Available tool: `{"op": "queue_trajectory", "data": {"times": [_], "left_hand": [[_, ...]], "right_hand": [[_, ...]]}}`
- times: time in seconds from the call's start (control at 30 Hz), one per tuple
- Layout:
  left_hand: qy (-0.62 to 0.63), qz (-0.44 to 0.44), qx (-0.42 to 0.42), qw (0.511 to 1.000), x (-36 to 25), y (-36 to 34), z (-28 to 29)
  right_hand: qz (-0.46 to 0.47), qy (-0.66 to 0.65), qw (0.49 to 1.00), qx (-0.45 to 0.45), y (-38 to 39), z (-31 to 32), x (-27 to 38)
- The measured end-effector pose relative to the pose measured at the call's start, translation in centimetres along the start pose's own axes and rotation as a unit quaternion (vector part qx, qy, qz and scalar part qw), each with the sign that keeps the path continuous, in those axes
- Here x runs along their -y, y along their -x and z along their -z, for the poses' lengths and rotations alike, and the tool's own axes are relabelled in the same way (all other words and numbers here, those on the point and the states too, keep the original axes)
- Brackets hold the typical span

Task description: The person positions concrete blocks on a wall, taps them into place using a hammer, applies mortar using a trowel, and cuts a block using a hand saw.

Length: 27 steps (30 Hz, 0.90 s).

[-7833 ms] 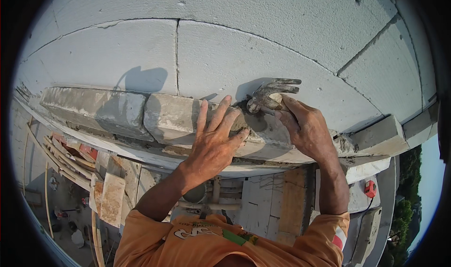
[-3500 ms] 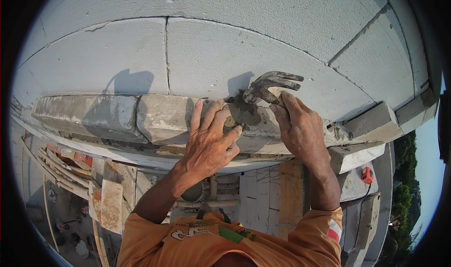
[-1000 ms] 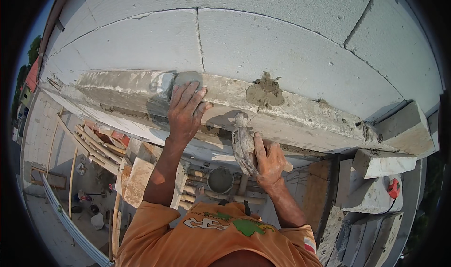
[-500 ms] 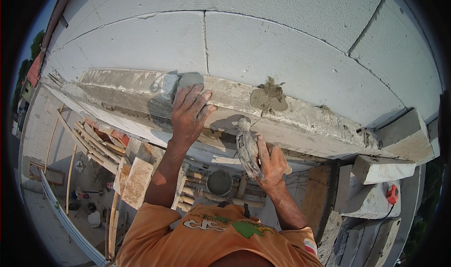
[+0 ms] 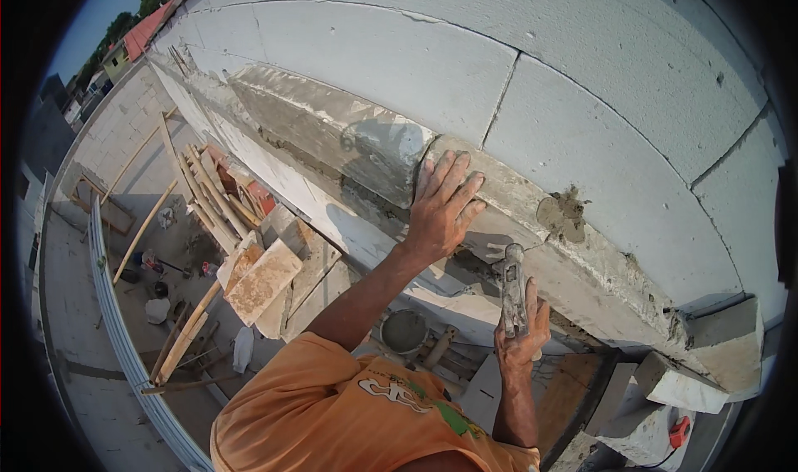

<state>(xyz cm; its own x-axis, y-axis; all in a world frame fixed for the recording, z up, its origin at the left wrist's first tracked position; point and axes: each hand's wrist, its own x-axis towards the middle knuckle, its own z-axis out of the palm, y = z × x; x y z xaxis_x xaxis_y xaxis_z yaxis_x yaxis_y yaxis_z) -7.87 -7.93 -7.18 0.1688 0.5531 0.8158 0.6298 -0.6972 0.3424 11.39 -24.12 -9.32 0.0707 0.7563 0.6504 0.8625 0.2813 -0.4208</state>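
Hammer point(image 5: 513, 291) gripped in right hand point(image 5: 524, 337), head toward near face of block point(image 5: 509, 219); left hand point(image 5: 443, 208) spread over block's left end.

Bright sunlight, shadows on the ledge point(image 5: 514, 196) (strong fisheye curvature).

Left hand point(image 5: 444, 210) flat, fingers slightly spread, right hand point(image 5: 526, 337) curled
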Motion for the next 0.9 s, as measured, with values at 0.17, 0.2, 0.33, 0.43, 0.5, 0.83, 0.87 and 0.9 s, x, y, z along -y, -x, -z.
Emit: {"op": "queue_trajectory", "data": {"times": [0.17, 0.2, 0.33, 0.43, 0.5, 0.83, 0.87, 0.9], "left_hand": [[0.045, -0.003, -0.003, 0.999, -2.0, 2.6, -0.3], [0.048, -0.003, 0.000, 0.999, -2.6, 3.4, -0.3], [0.101, -0.041, 0.044, 0.993, -4.2, 6.9, -0.4], [0.079, 0.012, 0.090, 0.993, -3.0, 10.6, 1.1], [0.074, 0.071, 0.116, 0.988, -1.7, 12.8, 1.6], [0.150, 0.120, 0.183, 0.964, -1.3, 16.8, 0.5], [0.175, 0.126, 0.196, 0.957, -1.4, 16.9, 0.1], [0.186, 0.119, 0.210, 0.952, -1.7, 16.9, -0.2]], "right_hand": [[-0.009, 0.009, 1.000, 0.011, 2.7, -0.2, -0.9], [-0.013, 0.025, 1.000, 0.012, 4.3, -0.5, -2.3], [-0.432, -0.513, 0.732, -0.114, 11.5, -2.6, -8.8], [-0.424, -0.457, 0.769, -0.142, 13.8, -1.5, -6.7], [-0.490, -0.490, 0.712, -0.116, 13.7, 0.1, -4.5], [-0.500, -0.173, 0.849, -0.023, 17.3, 6.7, -2.4], [-0.525, -0.193, 0.828, -0.045, 16.3, 8.0, -1.5], [-0.537, -0.185, 0.821, -0.058, 17.1, 8.7, -1.6]]}}
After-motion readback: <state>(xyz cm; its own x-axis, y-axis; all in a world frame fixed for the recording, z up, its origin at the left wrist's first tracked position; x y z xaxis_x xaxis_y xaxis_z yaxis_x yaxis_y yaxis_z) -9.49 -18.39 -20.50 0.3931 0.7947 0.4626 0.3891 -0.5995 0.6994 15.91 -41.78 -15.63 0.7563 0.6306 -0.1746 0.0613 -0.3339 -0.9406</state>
